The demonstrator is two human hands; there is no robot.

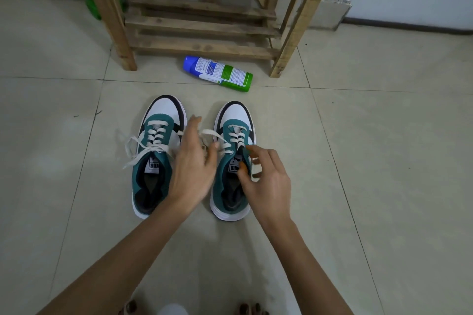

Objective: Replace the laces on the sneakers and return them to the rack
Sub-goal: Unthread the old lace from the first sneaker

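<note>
From the head camera I saw both sneakers standing side by side on the tiled floor (358, 161), toes pointing at the wooden rack (204, 28). The left sneaker (153, 169) was laced in white, and its lace (133, 151) trailed loose onto the floor. My left hand (194, 161) hovered between the two sneakers, fingers (194, 123) loosely spread, the thumb tip against the right sneaker's lace (212, 133). My right hand (268, 181) sat over the collar of the right sneaker (225, 174), fingers curled. Blur kept me from telling whether they pinched anything. A blue and green spray can (217, 73) lay on its side just in front of the rack.
</note>
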